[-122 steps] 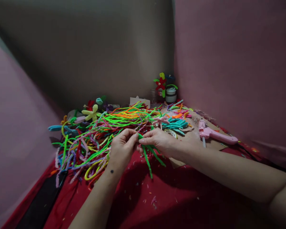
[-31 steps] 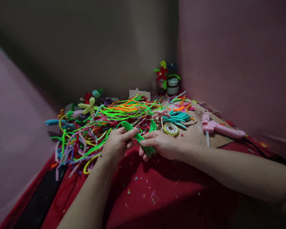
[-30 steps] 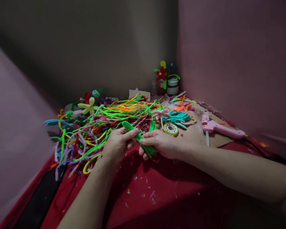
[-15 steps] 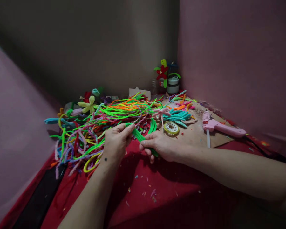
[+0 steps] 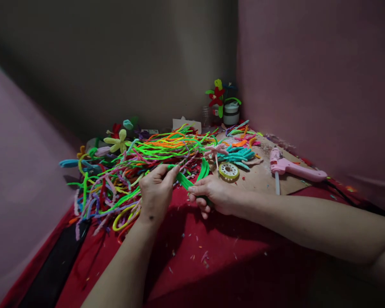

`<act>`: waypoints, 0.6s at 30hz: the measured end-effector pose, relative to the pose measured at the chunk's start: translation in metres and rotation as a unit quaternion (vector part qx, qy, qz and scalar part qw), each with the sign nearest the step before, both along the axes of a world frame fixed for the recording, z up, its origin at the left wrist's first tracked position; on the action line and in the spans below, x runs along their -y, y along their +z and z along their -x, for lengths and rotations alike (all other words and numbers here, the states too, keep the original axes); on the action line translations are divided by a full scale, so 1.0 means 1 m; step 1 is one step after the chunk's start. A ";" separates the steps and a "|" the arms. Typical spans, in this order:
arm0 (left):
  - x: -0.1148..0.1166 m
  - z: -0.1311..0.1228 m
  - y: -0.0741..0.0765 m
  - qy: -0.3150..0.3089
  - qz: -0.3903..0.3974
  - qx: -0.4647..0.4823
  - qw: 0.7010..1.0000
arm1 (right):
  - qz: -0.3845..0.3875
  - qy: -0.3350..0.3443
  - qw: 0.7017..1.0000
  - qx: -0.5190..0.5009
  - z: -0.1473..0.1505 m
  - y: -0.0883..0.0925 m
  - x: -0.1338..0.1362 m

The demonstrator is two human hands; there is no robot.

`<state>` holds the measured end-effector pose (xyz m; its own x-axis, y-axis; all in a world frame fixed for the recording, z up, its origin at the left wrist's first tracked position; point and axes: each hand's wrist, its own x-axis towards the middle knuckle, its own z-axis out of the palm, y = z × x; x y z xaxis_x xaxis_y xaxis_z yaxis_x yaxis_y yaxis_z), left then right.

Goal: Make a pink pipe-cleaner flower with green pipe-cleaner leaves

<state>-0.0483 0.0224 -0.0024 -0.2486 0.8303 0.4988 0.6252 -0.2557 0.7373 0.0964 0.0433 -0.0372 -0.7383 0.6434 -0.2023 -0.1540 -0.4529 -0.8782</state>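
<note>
Between my two hands stretches a flat green strip of pipe cleaners point(image 5: 184, 181), laid side by side. My left hand point(image 5: 156, 188) pinches its upper left end between thumb and fingers. Farther down, my right hand point(image 5: 213, 194) closes round the other end, with the thumb on top. Part of the strip is hidden inside the right hand. Just behind that hand, a curved green bundle of pipe cleaners point(image 5: 204, 169) shows; I cannot tell whether it joins the held strip. A heap of coloured pipe cleaners point(image 5: 167, 147) lies beyond both hands.
Right of my hands, a pink glue gun point(image 5: 295, 168) lies on a cardboard sheet point(image 5: 259, 182). Near it are a yellow tape roll point(image 5: 229, 171) and turquoise pipe-cleaner pieces point(image 5: 239, 155). Pipe-cleaner flowers point(image 5: 216, 97) stand at the back by a lidded jar point(image 5: 231, 113). Scraps dot the red cloth point(image 5: 186, 265).
Both hands keep hold of the green strip, and the left wrist has turned slightly. The whole view has shifted a little, so the glue gun and tape roll appear farther left.
</note>
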 end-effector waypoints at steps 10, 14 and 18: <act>-0.006 -0.006 -0.011 -0.184 0.245 0.265 0.915 | -0.053 -0.020 0.998 -0.003 0.000 -0.001 -0.005; -0.005 -0.005 -0.003 -0.099 0.171 0.214 0.956 | -0.040 -0.027 0.999 -0.025 0.001 0.000 -0.003; -0.005 -0.004 0.003 -0.087 0.140 0.213 0.963 | -0.045 -0.033 0.998 -0.013 0.000 0.001 -0.001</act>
<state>-0.0442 0.0273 0.0008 -0.2261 0.9650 0.1329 0.2171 -0.0831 0.9726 0.0967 0.0447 -0.0359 -0.6981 0.7052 -0.1237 -0.2033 -0.3609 -0.9102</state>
